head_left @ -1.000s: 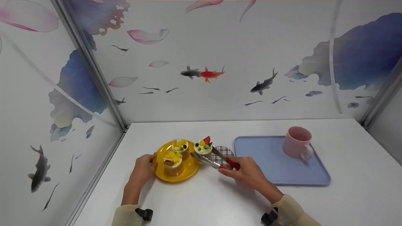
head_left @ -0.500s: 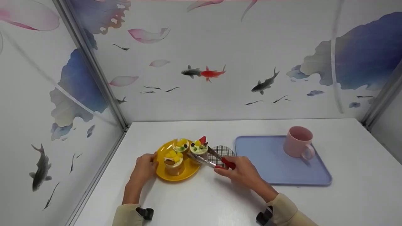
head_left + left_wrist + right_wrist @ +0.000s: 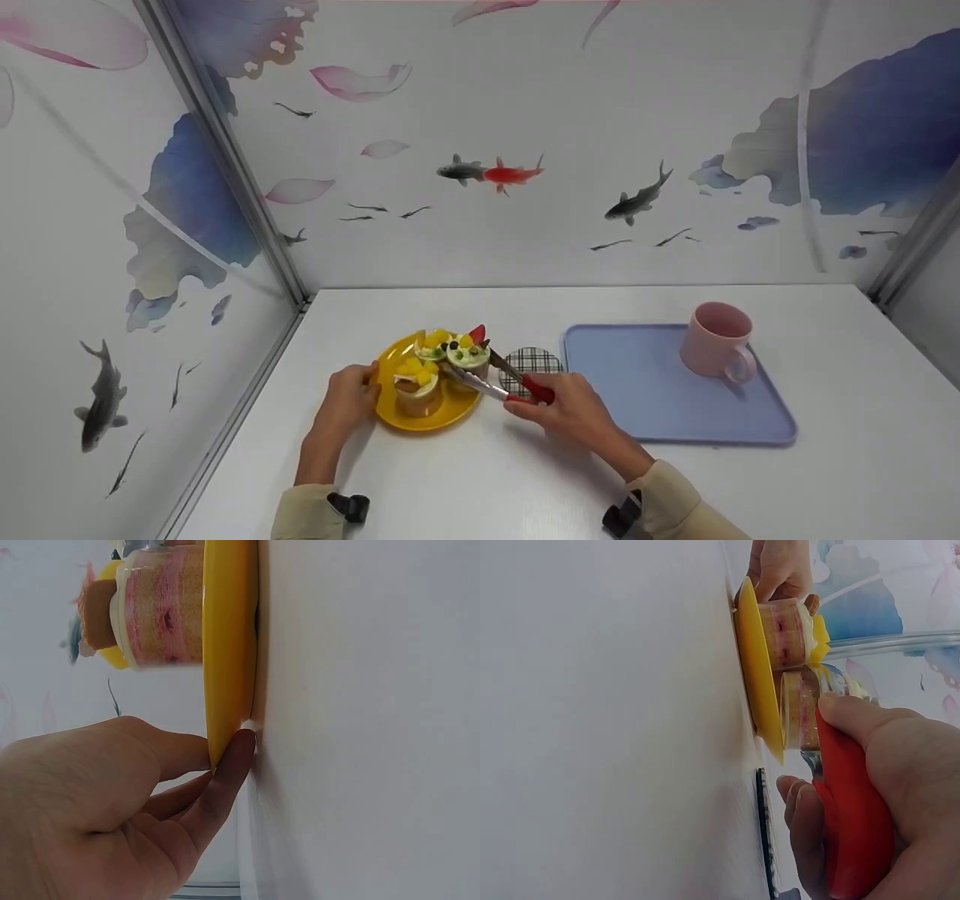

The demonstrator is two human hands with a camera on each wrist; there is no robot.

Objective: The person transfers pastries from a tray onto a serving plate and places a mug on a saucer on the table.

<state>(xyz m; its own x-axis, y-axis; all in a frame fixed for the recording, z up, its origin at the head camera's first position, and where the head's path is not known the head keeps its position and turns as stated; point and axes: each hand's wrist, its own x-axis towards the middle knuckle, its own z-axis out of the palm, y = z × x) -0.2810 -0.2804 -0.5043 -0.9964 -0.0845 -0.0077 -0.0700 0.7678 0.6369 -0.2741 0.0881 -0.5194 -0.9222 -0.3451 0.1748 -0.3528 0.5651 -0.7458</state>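
My left hand pinches the left rim of a yellow plate; in the left wrist view the thumb lies on top of the rim and fingers reach beneath. On the plate stand two layered cake cups: a front cup topped with yellow fruit cubes and a back cup with fruit and berries. My right hand grips tongs by their red handles. Between the tongs' metal arms is a third cake cup with a strawberry, over the plate's right side, close against the back cup. Whether its base touches the plate is unclear.
A round plaid coaster lies right of the plate, partly behind the tongs. Farther right is a blue tray with a pink mug at its back right. Printed walls bound the white table behind and left.
The right hand and tongs have moved left, bringing the strawberry cake cup from the plate's right edge to beside the back cup. The left hand has kept its hold on the plate.
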